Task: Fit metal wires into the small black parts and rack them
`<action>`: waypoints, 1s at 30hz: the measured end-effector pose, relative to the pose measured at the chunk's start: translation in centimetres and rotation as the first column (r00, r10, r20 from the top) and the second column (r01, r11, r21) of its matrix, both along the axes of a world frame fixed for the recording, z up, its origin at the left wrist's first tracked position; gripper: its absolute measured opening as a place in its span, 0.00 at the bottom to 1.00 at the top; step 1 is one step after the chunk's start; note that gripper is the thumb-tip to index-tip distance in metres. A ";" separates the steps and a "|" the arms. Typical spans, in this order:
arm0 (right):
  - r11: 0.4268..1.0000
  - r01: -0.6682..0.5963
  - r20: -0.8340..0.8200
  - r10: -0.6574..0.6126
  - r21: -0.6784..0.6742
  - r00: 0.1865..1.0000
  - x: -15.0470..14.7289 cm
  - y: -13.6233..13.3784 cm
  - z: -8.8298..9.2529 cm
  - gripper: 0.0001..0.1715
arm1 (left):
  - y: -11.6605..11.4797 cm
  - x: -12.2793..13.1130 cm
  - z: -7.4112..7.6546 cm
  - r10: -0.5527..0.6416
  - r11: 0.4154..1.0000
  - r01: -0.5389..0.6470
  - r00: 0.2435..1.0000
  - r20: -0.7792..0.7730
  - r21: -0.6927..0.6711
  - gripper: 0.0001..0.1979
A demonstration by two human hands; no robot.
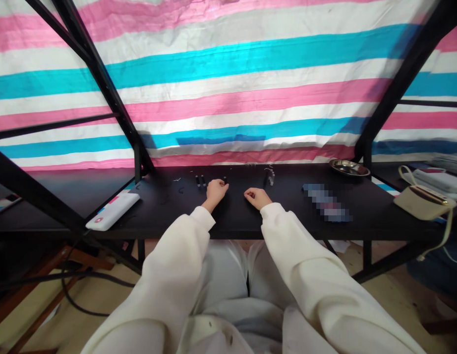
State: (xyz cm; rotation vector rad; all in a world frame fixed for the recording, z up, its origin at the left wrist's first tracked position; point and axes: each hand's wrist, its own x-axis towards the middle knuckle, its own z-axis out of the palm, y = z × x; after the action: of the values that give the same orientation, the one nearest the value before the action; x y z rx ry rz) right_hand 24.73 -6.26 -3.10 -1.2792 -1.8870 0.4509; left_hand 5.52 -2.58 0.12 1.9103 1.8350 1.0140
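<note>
My left hand (215, 192) is over the middle of the black table, fingers closed in a pinch. A small black cylinder (225, 180) shows at its fingertips. Just left of that hand, two similar black cylinders with pale ends (201, 181) stand side by side. My right hand (258, 197) is a short way to the right, with its fingers curled together. Whatever it holds, if anything, is too small to make out. Beyond the right hand sits a cluster of small grey pieces (271, 177), with a dark piece (266, 177) beside it.
A white box-shaped device (113, 211) lies at the left of the table (169, 216). To the right are a shiny metal dish (349, 167), a blurred-out blue item (327, 202) and a cream pouch with a strap (422, 201). Black frame bars (116, 101) rise before a striped sheet (250, 54).
</note>
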 end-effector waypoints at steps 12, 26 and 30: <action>1.000 0.010 0.017 -0.010 -0.015 1.000 -0.1 0.0 0.1 0.09 | 1.5 -4.1 0.2 0.244 0.962 -0.265 0.941 -0.235 -0.063 0.12; 1.000 0.006 -0.001 -0.006 -0.005 1.000 0.0 0.1 -0.2 0.09 | 2.1 -4.1 -0.1 0.288 0.948 -0.315 0.913 -0.288 -0.050 0.12; 1.000 0.001 0.003 -0.001 -0.012 1.000 0.0 -0.1 0.1 0.09 | 2.2 -4.2 -0.1 0.287 0.947 -0.316 0.911 -0.296 -0.052 0.12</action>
State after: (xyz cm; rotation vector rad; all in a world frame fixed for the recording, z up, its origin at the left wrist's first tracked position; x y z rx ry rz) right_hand 24.69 -6.38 -3.05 -1.2898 -1.8887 0.4607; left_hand 1.34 -0.38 0.04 1.8271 2.3558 0.7413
